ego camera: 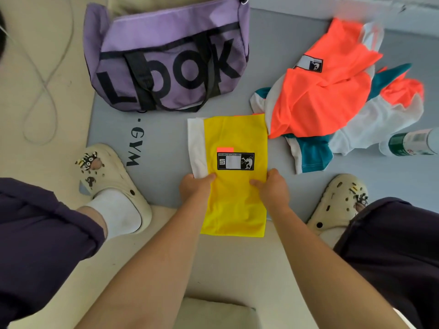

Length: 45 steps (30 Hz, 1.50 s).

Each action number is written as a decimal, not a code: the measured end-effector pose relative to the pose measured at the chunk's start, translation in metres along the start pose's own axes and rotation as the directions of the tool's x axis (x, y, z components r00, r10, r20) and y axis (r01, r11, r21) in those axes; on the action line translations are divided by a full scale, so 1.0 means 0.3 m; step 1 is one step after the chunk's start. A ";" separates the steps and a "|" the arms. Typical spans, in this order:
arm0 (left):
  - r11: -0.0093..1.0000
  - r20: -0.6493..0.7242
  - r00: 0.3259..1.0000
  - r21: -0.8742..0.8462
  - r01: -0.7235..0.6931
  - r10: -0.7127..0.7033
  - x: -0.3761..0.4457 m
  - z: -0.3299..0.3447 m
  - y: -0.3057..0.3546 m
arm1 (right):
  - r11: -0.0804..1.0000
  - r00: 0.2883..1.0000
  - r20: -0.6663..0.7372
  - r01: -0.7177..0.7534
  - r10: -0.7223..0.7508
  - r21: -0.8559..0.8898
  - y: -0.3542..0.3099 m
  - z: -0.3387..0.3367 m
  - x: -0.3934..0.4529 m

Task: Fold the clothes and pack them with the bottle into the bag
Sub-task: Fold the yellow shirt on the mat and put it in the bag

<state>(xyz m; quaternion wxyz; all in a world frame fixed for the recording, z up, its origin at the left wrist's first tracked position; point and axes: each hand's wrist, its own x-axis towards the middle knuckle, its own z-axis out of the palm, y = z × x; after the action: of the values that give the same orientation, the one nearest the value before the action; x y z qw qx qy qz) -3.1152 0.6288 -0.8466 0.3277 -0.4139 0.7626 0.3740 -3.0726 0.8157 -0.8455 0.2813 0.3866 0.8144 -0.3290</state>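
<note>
Yellow garment [235, 186], folded into a long narrow strip, flat on the grey gym mat [161, 138]; near end hanging past the mat edge onto the pale floor. White panel showing along its left side, black-and-white label patch facing up near the middle, small orange tab just above the label.

Left hand [193, 188] gripping the strip's left edge, fingers curled over the white-and-yellow seam. Right hand [273, 188] gripping the right edge directly opposite, fingers curled onto the yellow cloth. Both forearms reaching in from the bottom of the view.

Purple duffel bag [166, 58] at the far side of the mat, black "Look" lettering and black handles facing the camera; opening not visible.

Unfolded heap of orange, white and teal clothes [332, 98] to the right of the bag, just beside the yellow strip's far right corner, possibly touching.

Plastic bottle [413, 142] with green label lying on its side at the right edge, against the heap's white cloth; only partly in frame.

Cream clogs with charms on both feet: left [114, 176] at the mat's left edge, right [337, 203] on the mat. Dark trousers at both lower corners. Thin cable [42, 86] looped on the floor, far left.
</note>
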 end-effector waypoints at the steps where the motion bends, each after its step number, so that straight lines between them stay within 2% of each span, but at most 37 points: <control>1: 1.000 0.025 1.000 0.030 -0.002 0.001 0.005 0.001 0.003 | 1.000 1.000 -0.003 -0.010 0.010 -0.001 -0.001 0.001 0.003; 4: 0.995 0.088 0.995 0.078 -0.055 0.049 0.016 -0.002 0.012 | 1.000 1.000 -0.010 -0.019 0.019 0.008 0.001 0.006 0.007; 7: 0.981 0.092 0.983 0.098 -0.166 0.157 0.016 -0.002 0.014 | 0.998 0.999 -0.050 0.001 0.002 0.060 0.007 0.015 0.004; 10: 0.966 0.144 0.956 0.013 -0.260 0.255 0.015 -0.009 0.013 | 0.989 0.993 -0.114 0.042 -0.025 0.144 0.020 0.026 -0.004; 15: 0.969 0.292 0.943 -0.228 -0.094 0.160 0.047 -0.051 0.000 | 0.961 0.999 -0.042 0.027 -0.016 0.276 0.038 -0.003 0.007; 20: 0.914 0.423 0.889 -0.406 0.012 0.176 0.055 -0.115 -0.002 | 0.902 0.982 0.188 -0.054 -0.031 0.429 0.030 -0.077 0.028; 22: 0.897 0.431 0.876 -0.442 -0.003 0.216 0.063 -0.139 0.011 | 0.855 0.975 0.219 -0.092 -0.025 0.510 0.023 -0.098 0.031; 25: 0.880 0.404 0.867 -0.468 -0.079 0.293 0.083 -0.166 0.041 | 0.780 0.980 0.192 -0.076 -0.058 0.621 0.003 -0.125 0.030; 30: 0.845 0.291 0.861 -0.473 -0.249 0.417 0.085 -0.196 0.110 | 0.651 0.943 0.208 0.011 -0.259 0.759 -0.052 -0.176 0.026; 33: 0.851 0.274 0.836 -0.384 -0.359 0.476 0.076 -0.212 0.139 | 0.667 0.911 0.239 0.051 -0.335 0.743 -0.073 -0.194 0.037; 38: 0.870 0.363 0.791 -0.186 -0.457 0.493 0.083 -0.224 0.138 | 0.750 0.862 0.311 0.113 -0.400 0.652 -0.098 -0.202 0.041; 41: 0.851 0.298 0.802 -0.086 -0.517 0.517 0.093 -0.212 0.141 | 0.790 0.894 0.249 0.165 -0.373 0.591 -0.112 -0.192 0.045; 43: 0.847 0.197 0.826 -0.063 -0.528 0.529 0.099 -0.205 0.138 | 0.872 0.934 0.129 0.253 -0.333 0.420 -0.116 -0.181 0.056; 45: 0.828 0.108 0.823 -0.009 -0.561 0.558 0.104 -0.197 0.132 | 0.927 0.936 0.001 0.348 -0.351 0.143 -0.119 -0.170 0.067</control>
<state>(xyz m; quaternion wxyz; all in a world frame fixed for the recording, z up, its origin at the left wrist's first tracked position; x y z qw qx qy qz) -3.1749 0.5822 -0.8300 0.2485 -0.1481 0.8360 0.4663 -3.1229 0.8457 -0.8167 0.2009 0.2499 0.8411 -0.4357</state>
